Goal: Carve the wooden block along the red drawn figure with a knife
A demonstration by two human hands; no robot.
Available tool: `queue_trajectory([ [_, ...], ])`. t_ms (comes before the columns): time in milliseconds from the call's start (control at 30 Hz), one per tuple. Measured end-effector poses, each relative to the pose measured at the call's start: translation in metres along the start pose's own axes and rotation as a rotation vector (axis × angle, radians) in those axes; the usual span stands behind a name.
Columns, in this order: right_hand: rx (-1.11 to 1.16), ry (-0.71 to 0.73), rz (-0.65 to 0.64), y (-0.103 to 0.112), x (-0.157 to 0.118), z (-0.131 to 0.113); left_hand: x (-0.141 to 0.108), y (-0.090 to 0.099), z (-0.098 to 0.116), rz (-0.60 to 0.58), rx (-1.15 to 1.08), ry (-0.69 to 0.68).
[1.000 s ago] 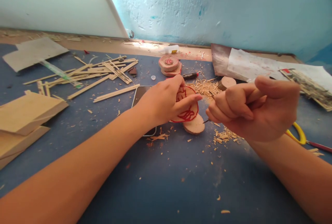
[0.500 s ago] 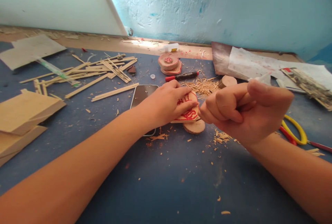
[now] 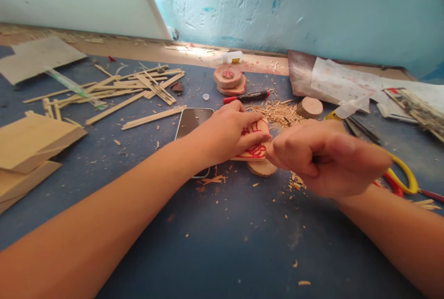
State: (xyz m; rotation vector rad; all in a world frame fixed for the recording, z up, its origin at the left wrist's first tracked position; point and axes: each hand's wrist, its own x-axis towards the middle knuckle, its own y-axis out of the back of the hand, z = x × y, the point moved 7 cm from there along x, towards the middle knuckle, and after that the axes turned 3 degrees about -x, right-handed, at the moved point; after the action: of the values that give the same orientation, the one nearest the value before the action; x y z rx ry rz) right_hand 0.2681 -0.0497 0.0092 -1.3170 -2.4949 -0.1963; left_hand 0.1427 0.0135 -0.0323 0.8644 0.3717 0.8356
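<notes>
My left hand grips a flat piece of light wood drawn on in red, its fingers lying over the top face. Part of that piece rests over a round wood slice. At its right edge my right hand is closed in a fist, the fingertips against or very near the wood. Whatever the fist holds, if anything, is hidden. A smartphone lies partly under my left wrist. Just beyond the hands are a red and black marker and a heap of wood shavings.
Thin wooden sticks lie at the left, near wooden blocks. Stacked wood slices stand at the back. On the right are a glue bottle, a wood round, yellow-handled pliers and papers.
My right fist has turned and tilted lower beside the wooden piece, uncovering the glue bottle behind it. My left hand keeps its hold. The view has shifted slightly.
</notes>
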Motion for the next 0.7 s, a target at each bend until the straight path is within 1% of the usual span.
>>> queue_trajectory([
  [67, 0.009, -0.012, 0.014, 0.002, 0.001, 0.006, 0.000, -0.001, 0.000, -0.003, -0.003, -0.009],
  [167, 0.071, -0.090, -0.014, 0.007, 0.006, 0.011, 0.000, -0.001, 0.000, 0.000, 0.003, -0.010],
  [233, 0.101, -0.108, -0.009, 0.015, 0.009, 0.006, -0.001, -0.001, -0.001, 0.006, 0.008, -0.006],
  [300, 0.067, -0.113, -0.021, 0.022, 0.009, -0.003, -0.002, -0.001, -0.001, 0.003, 0.009, -0.001],
  [367, -0.079, -0.093, -0.019, 0.028, 0.008, -0.012, -0.002, -0.002, -0.002, 0.000, 0.011, 0.005],
  [467, -0.488, 0.005, 0.009, 0.036, 0.001, -0.021, -0.003, -0.002, -0.003, -0.003, -0.001, 0.015],
  [500, -0.630, 0.050, -0.012, 0.036, -0.001, -0.021, -0.002, -0.002, -0.004, -0.007, -0.011, 0.015],
  [567, -0.842, 0.133, -0.115, 0.033, -0.007, -0.014, -0.002, -0.002, -0.006, -0.018, -0.029, 0.005],
  [633, -0.962, 0.191, -0.223, 0.032, -0.012, -0.004, -0.002, -0.002, -0.007, -0.025, -0.039, -0.013],
  [700, -1.024, 0.231, -0.270, 0.034, -0.016, 0.003, -0.002, -0.003, -0.007, -0.025, -0.044, -0.034],
])
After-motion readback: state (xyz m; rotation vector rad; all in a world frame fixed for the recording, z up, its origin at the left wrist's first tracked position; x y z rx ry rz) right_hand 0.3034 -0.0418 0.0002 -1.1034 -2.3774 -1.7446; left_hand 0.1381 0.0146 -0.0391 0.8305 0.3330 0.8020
